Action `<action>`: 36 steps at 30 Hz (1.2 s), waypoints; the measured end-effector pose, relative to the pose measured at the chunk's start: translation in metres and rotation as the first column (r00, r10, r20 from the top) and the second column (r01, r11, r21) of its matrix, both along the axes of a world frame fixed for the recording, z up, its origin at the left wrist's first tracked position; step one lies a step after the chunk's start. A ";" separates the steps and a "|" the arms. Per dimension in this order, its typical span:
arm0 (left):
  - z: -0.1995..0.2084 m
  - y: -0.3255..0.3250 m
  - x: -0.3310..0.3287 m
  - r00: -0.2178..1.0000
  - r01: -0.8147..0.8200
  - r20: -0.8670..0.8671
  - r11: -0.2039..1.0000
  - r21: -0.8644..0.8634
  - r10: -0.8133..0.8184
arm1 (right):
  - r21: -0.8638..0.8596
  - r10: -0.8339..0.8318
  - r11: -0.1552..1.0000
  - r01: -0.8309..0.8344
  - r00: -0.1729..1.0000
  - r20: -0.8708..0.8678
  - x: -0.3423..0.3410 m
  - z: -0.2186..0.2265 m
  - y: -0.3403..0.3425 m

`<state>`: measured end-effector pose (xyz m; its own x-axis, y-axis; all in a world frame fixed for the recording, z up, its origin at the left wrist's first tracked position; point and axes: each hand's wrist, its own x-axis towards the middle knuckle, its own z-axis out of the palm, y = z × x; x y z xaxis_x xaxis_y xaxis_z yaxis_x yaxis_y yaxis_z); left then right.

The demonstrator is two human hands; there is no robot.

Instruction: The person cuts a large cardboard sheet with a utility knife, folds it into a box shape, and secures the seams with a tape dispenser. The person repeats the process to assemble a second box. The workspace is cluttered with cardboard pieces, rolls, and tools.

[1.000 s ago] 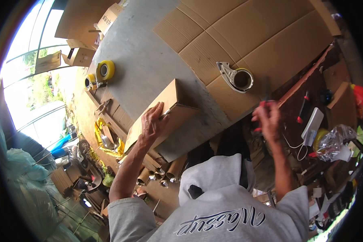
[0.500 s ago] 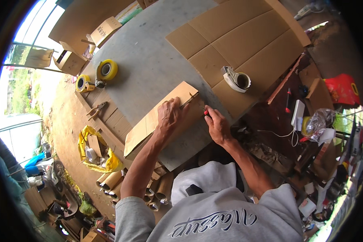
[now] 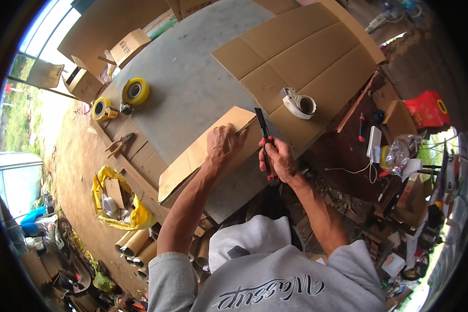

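Observation:
My left hand (image 3: 223, 144) is closed over the upper part of a long folded cardboard piece (image 3: 190, 171), which lies slantwise on the grey tabletop (image 3: 184, 67). Its fingertips are partly hidden by the hand itself. In my right hand (image 3: 282, 160) is a red and black utility knife (image 3: 265, 138), gripped by its handle. The dark blade is out and points away from me, just right of the cardboard's far end. Fingers and thumb wrap the handle.
A large flat cardboard sheet (image 3: 307, 57) covers the table's right side, a tape dispenser (image 3: 300, 105) on it. Yellow tape rolls (image 3: 135, 91) stand at left, near pliers (image 3: 120, 145). A yellow bag (image 3: 132, 218) and cardboard tubes (image 3: 135, 242) lie below. Clutter crowds the right.
The knife, mostly hidden before, has turned into full view, its blade now pointing away from me. My left hand stays on the folded cardboard. The whole view has shifted slightly.

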<state>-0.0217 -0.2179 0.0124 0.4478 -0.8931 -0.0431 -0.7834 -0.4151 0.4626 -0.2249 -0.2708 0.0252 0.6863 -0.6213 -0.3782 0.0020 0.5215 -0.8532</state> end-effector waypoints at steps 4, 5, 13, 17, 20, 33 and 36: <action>-0.001 -0.001 0.000 1.000 -0.010 -0.017 1.000 -0.008 0.009 | -0.146 -0.081 0.988 0.046 0.967 -0.241 -0.002 -0.006 0.004; -0.002 -0.001 0.000 1.000 -0.001 -0.006 1.000 -0.015 0.000 | -0.196 -0.112 0.979 0.053 0.946 -0.304 -0.001 -0.007 0.005; -0.007 -0.001 0.002 1.000 0.014 0.018 1.000 -0.021 -0.014 | -0.819 -0.284 0.479 -0.315 0.828 -0.484 0.003 -0.010 0.004; -0.007 -0.002 0.002 1.000 0.012 0.005 1.000 -0.012 -0.012 | -0.795 -0.296 0.428 -0.430 0.764 -0.573 0.009 -0.001 0.003; -0.005 0.000 0.001 1.000 0.023 0.006 0.999 -0.040 -0.022 | -0.790 -0.309 0.396 -0.467 0.743 -0.594 0.011 0.000 0.001; -0.004 -0.002 0.000 1.000 0.017 0.013 1.000 0.000 -0.017 | -0.808 -0.289 0.286 -0.515 0.758 -0.585 0.016 0.004 -0.015; -0.001 -0.003 0.001 1.000 0.027 0.010 1.000 -0.011 -0.027 | -0.812 -0.301 0.238 -0.533 0.755 -0.583 0.012 0.000 -0.025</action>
<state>-0.0207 -0.2205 0.0113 0.4237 -0.9053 -0.0291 -0.7988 -0.3886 0.4593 -0.2124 -0.2958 0.0251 0.7039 -0.7037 0.0968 -0.6032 -0.6642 -0.4416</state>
